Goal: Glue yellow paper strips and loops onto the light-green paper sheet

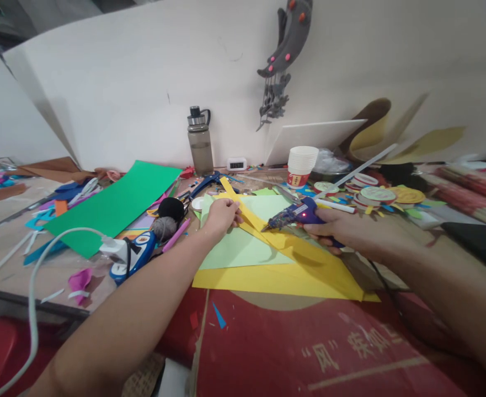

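My right hand [329, 229] grips a blue hot glue gun [294, 214] with a small red light lit on its body. The gun's nozzle points left and meets, or nearly meets, a yellow strip [249, 216]. Pinched in the fingers of my left hand [225, 216] is the edge of that strip, which slants from upper left to lower right. Beneath lie pale green sheets [243, 251] and a larger yellow sheet [267, 277]. A white glue stick [336, 207] shows behind the gun.
A green sheet [122, 201] and a power strip [133, 256] with a white cable lie left. Behind stand a water bottle [200, 143], a small clock [236, 164] and stacked paper cups [301, 165]. A red board [309, 353] lies in front; round pieces [377, 196] sit right.
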`<action>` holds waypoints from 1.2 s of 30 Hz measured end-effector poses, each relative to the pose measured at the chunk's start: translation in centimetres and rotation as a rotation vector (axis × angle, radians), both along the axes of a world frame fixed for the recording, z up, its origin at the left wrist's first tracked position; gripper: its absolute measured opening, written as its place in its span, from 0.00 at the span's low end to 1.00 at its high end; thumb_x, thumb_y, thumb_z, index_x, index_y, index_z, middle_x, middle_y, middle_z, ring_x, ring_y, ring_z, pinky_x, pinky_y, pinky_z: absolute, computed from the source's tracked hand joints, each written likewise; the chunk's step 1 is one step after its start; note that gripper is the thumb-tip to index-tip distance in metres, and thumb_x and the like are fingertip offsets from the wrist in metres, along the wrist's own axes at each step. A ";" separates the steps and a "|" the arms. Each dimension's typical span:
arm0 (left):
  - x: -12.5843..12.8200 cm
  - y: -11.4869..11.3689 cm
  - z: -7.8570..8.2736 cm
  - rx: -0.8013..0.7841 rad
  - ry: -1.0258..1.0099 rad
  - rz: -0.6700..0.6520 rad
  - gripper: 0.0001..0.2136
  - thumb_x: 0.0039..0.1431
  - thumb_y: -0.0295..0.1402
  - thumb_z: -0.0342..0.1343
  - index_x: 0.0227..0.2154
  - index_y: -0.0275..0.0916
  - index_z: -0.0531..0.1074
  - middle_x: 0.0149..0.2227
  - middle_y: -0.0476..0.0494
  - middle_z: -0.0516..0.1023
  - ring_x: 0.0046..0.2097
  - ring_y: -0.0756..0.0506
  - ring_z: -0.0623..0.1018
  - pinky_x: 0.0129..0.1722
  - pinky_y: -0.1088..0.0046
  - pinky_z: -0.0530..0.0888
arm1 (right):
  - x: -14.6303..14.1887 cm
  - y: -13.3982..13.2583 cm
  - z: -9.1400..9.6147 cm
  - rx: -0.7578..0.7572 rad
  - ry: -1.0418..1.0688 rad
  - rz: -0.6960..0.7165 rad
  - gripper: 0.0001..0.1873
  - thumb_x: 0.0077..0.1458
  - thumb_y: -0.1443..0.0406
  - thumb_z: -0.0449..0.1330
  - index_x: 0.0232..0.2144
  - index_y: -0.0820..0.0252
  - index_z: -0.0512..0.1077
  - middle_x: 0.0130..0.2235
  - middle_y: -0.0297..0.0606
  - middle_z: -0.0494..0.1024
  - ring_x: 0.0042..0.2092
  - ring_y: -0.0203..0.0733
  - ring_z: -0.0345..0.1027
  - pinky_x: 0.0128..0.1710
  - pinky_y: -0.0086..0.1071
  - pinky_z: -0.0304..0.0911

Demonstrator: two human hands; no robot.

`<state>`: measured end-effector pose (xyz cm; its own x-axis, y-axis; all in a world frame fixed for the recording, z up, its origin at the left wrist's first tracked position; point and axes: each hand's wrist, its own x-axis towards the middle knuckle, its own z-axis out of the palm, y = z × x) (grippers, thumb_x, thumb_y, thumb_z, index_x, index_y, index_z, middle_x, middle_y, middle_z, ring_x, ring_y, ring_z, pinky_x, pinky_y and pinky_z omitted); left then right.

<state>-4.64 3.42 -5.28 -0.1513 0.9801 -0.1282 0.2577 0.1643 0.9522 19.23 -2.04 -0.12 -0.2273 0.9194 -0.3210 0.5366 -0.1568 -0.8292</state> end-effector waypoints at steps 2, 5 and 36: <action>0.0 0.0 0.2 -0.005 -0.064 0.003 0.12 0.60 0.31 0.49 0.21 0.35 0.64 0.15 0.49 0.69 0.13 0.56 0.63 0.14 0.81 0.55 | 0.1 0.3 -0.5 -0.028 0.131 -0.031 0.08 0.55 0.65 0.56 0.27 0.58 0.59 0.21 0.28 0.59 0.21 0.29 0.50 0.18 0.24 0.49; 0.2 -0.2 0.7 -0.018 -0.136 0.008 0.12 0.61 0.30 0.48 0.21 0.35 0.63 0.16 0.49 0.68 0.13 0.57 0.62 0.13 0.80 0.54 | 0.3 0.6 -1.2 -0.074 0.319 -0.086 0.07 0.52 0.64 0.59 0.31 0.59 0.63 0.26 0.30 0.62 0.22 0.28 0.50 0.18 0.23 0.49; 0.2 -0.4 0.1 0.086 -0.010 0.060 0.10 0.60 0.32 0.51 0.24 0.37 0.62 0.18 0.51 0.72 0.13 0.56 0.65 0.13 0.81 0.56 | 0.0 0.4 -0.2 0.088 -0.046 -0.042 0.11 0.54 0.64 0.56 0.23 0.57 0.58 0.19 0.28 0.59 0.20 0.31 0.53 0.19 0.25 0.52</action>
<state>-4.43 3.04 -5.14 -0.2095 0.9768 -0.0452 0.2403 0.0963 0.9659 19.20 -1.66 -0.36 -0.1747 0.9528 -0.2483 0.5692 -0.1080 -0.8151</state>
